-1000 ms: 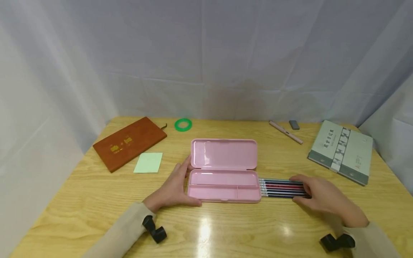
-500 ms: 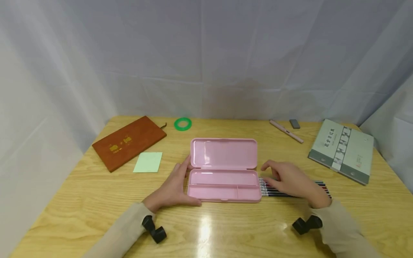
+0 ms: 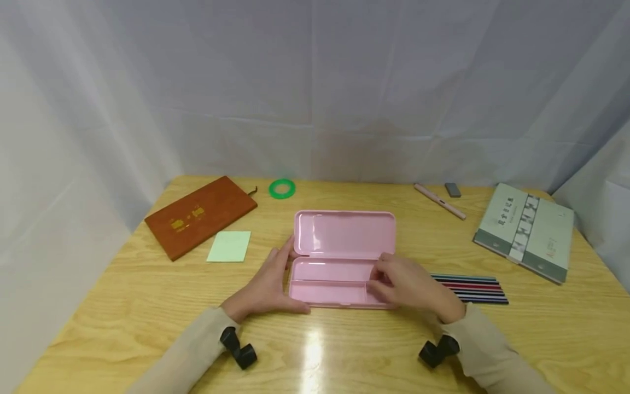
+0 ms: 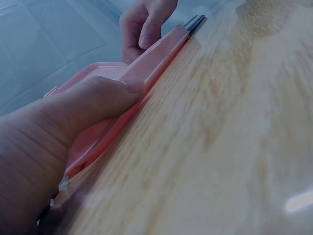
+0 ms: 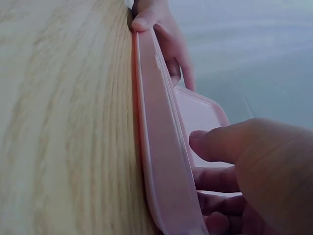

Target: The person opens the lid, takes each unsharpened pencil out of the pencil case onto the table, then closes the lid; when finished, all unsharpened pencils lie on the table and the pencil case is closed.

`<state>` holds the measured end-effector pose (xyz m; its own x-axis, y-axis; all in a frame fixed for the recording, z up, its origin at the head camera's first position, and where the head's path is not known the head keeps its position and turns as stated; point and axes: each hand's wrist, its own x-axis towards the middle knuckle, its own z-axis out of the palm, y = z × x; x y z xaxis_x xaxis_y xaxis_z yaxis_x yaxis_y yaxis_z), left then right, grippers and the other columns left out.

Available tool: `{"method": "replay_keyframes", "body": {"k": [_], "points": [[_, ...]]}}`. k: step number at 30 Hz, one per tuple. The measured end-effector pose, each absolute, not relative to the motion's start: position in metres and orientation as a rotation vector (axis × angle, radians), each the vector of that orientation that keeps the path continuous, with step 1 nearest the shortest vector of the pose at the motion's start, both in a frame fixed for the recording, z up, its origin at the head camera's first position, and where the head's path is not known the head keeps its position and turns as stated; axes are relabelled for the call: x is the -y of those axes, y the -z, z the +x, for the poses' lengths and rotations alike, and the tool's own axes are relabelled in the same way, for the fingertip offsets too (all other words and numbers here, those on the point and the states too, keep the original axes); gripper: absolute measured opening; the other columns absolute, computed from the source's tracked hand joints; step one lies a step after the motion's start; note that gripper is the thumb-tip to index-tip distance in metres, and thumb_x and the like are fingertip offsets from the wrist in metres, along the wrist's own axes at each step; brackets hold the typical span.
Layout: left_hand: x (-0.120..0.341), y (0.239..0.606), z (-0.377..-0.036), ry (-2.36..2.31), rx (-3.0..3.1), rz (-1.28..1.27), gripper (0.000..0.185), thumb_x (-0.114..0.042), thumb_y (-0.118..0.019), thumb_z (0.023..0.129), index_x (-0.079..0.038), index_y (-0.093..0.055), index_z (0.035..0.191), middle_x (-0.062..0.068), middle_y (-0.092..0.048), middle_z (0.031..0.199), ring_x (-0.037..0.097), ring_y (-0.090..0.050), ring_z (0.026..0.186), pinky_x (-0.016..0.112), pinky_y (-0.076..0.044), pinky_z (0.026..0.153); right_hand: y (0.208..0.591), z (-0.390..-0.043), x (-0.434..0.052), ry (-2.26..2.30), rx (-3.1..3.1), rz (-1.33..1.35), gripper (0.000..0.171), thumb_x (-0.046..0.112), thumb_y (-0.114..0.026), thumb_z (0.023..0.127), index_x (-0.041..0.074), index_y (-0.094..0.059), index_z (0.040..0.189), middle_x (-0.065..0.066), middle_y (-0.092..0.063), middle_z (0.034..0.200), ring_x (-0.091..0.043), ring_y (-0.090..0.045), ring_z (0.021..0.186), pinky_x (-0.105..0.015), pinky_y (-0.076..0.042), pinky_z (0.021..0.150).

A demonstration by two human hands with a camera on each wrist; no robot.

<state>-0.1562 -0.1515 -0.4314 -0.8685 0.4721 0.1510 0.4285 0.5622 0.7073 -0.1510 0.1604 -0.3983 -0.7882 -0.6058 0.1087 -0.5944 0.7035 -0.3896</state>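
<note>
A pink pencil case (image 3: 327, 293) lies on the table with its lid (image 3: 344, 235) raised, its base split by thin dividers. My left hand (image 3: 266, 284) grips the case's left end, thumb along the front wall and fingers behind. Over the right end of the base, my right hand (image 3: 406, 282) dips bent fingers (image 5: 217, 178) inside the rim, with its thumb (image 5: 215, 142) apart from them; no object shows between them. Right of the case, partly hidden by that hand, a row of several dark, red and light pencils (image 3: 474, 289) lies flat.
Back left are a brown notebook (image 3: 202, 219), pale green sticky notes (image 3: 228, 246) and a green tape ring (image 3: 282, 189). A pink pen (image 3: 439, 201), grey eraser (image 3: 453, 190) and grey-green notebook (image 3: 526, 232) lie back right. A white curtain (image 3: 344, 98) borders the table's far edge.
My right hand has left the pencils' far end and moved left across them to the case's right end. The pencils stay on the table. My left hand keeps its grip on the case.
</note>
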Motion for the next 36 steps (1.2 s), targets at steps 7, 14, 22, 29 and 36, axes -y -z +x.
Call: {"method": "replay_keyframes", "body": {"k": [7, 14, 22, 29, 36], "points": [[0.151, 0.431, -0.157, -1.198, -2.738, 0.810, 0.143, -0.049, -0.093, 0.049, -0.018, -0.003, 0.156, -0.004, -0.048, 0.122, 0.013, -0.042, 0.110, 0.037, -0.043, 0.093, 0.400, -0.151, -0.158, 0.660, -2.813, -1.022, 0.008, 0.020, -0.068, 0.089, 0.016, -0.062, 0.085, 0.010, -0.051, 0.073, -0.002, -0.043, 0.064, -0.019, -0.038, 0.058], [0.150, 0.430, -0.157, -1.191, -2.745, 0.806, 0.144, -0.049, -0.093, 0.049, -0.017, -0.002, 0.156, -0.005, -0.048, 0.122, 0.012, -0.042, 0.109, 0.036, -0.043, 0.093, 0.400, -0.153, -0.163, 0.724, -2.772, -0.988, 0.008, 0.017, -0.069, 0.089, 0.016, -0.061, 0.086, 0.009, -0.052, 0.076, -0.004, -0.045, 0.066, -0.020, -0.040, 0.060], [0.148, 0.431, -0.157, -1.208, -2.729, 0.805, 0.144, -0.048, -0.093, 0.048, -0.018, -0.003, 0.156, -0.006, -0.047, 0.122, 0.012, -0.041, 0.111, 0.036, -0.042, 0.094, 0.397, -0.156, -0.182, 1.080, -2.665, -1.047, 0.012, 0.009, -0.069, 0.088, 0.013, -0.064, 0.098, 0.007, -0.055, 0.077, -0.003, -0.044, 0.064, -0.020, -0.042, 0.056], [0.148, 0.431, -0.158, -1.227, -2.725, 0.810, 0.144, -0.048, -0.093, 0.048, -0.018, -0.003, 0.156, -0.003, -0.048, 0.122, 0.015, -0.042, 0.113, 0.038, -0.043, 0.094, 0.397, -0.131, -0.238, 1.086, -2.884, -1.056, 0.018, 0.004, -0.072, 0.084, 0.020, -0.067, 0.091, 0.015, -0.057, 0.077, 0.005, -0.035, 0.053, -0.018, -0.035, 0.047], [0.150, 0.433, -0.158, -1.229, -2.716, 0.785, 0.144, -0.048, -0.093, 0.048, -0.021, -0.001, 0.156, -0.003, -0.046, 0.121, 0.015, -0.043, 0.113, 0.039, -0.043, 0.095, 0.407, -0.091, -0.307, 1.118, -3.021, -0.875, 0.030, -0.004, -0.074, 0.078, 0.023, -0.069, 0.089, 0.016, -0.053, 0.073, 0.002, -0.033, 0.050, -0.016, -0.033, 0.046]]}}
